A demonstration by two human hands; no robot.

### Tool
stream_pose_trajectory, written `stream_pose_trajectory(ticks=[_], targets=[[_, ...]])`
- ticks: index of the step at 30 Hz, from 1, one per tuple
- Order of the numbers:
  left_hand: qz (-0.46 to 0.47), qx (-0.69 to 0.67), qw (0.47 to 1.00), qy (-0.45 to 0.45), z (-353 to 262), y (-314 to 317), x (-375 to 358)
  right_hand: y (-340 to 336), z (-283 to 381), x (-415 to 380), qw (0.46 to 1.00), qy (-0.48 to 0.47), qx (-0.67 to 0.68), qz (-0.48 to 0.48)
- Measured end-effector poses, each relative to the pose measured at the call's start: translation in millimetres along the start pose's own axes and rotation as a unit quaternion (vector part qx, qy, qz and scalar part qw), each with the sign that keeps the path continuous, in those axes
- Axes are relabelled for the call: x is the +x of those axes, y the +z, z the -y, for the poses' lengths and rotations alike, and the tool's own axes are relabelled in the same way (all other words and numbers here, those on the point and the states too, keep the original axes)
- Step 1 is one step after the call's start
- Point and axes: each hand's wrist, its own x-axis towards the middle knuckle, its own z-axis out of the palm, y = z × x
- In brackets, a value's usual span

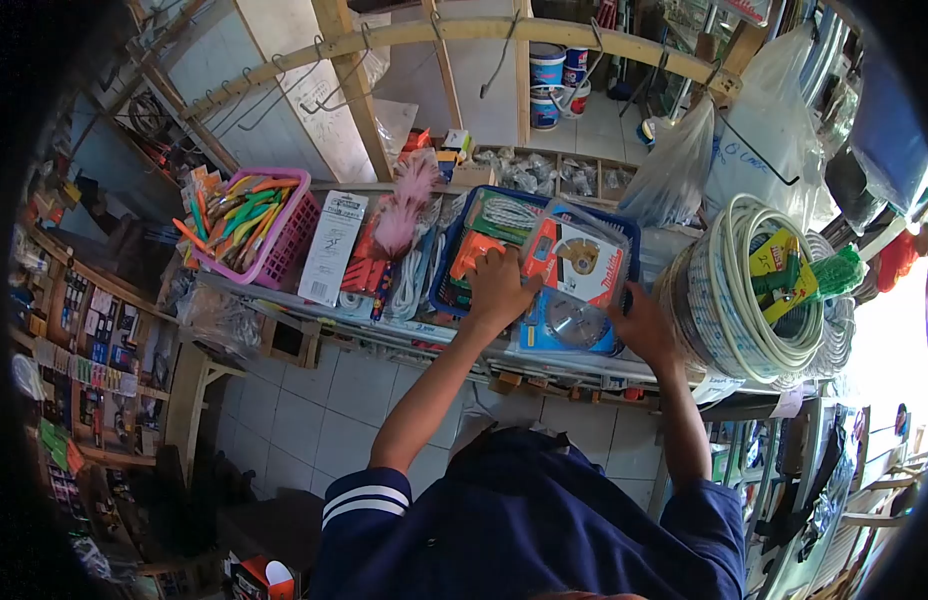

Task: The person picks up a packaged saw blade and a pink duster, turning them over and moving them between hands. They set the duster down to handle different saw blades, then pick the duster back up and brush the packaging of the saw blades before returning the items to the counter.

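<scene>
My left hand (500, 290) reaches into a blue basket (437, 290). Its fingertips rest on orange packets (478, 250), and its thumb stands apart at the left edge of a packaged Makita diamond blade (581, 258). At that package's lower right corner, my right hand (645, 325) closes on its edge; the basket's rim is close by and partly hidden. Under the diamond blade lies a blue-backed package with a round saw blade (572, 320). Coiled white cord (509, 212) in a green package sits at the back of the basket.
Left along the counter are a pink basket of colourful handled tools (302, 235), a white packaged item (333, 247) and a pink feather duster (396, 225). Big hose coils (699, 300) stand at the right. Metal hooks (502, 60) hang from a wooden rail (404, 38) above.
</scene>
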Motion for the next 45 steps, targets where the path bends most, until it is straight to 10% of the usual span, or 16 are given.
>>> stream_pose_trajectory(ticks=[8, 11, 18, 21, 27, 29, 32, 38, 45], targets=[[-0.06, -0.109, 0.986, 0.11, -6.8, -19.1, -3.1, 16.0, -7.3, -17.7, 0.99, -0.03, 0.121, -0.066], [-0.015, -0.401, 0.909, 0.112, -6.8, -13.9, -9.9, 19.4, -21.3, -14.6, 0.976, -0.039, 0.207, -0.057], [0.052, -0.582, 0.805, 0.099, -14.0, -52.3, -54.0, 11.4, 2.8, -59.8, 0.945, -0.081, 0.259, -0.185], [0.072, -0.502, 0.859, 0.074, 3.0, -82.9, -87.8, -3.0, 29.1, -100.7, 0.889, -0.066, 0.432, -0.135], [0.049, -0.71, 0.695, -0.104, 42.9, -57.9, -174.8, 5.4, 56.3, -143.7, 0.854, -0.073, 0.425, 0.292], [0.008, -0.789, 0.589, -0.175, 40.6, -66.0, -207.2, 34.6, 75.3, -149.6, 0.805, -0.011, 0.497, 0.323], [-0.046, -0.783, 0.611, -0.101, 78.5, -66.1, -235.2, 53.3, 121.7, -139.7, 0.793, 0.006, 0.491, 0.361], [-0.148, -0.881, 0.408, -0.186, 124.0, -78.8, -262.6, 89.2, 174.8, -118.6, 0.786, -0.191, 0.433, 0.398], [-0.211, -0.886, 0.372, -0.181, 211.1, -112.2, -234.8, 163.4, 183.3, -85.1, 0.888, -0.139, 0.252, 0.357]])
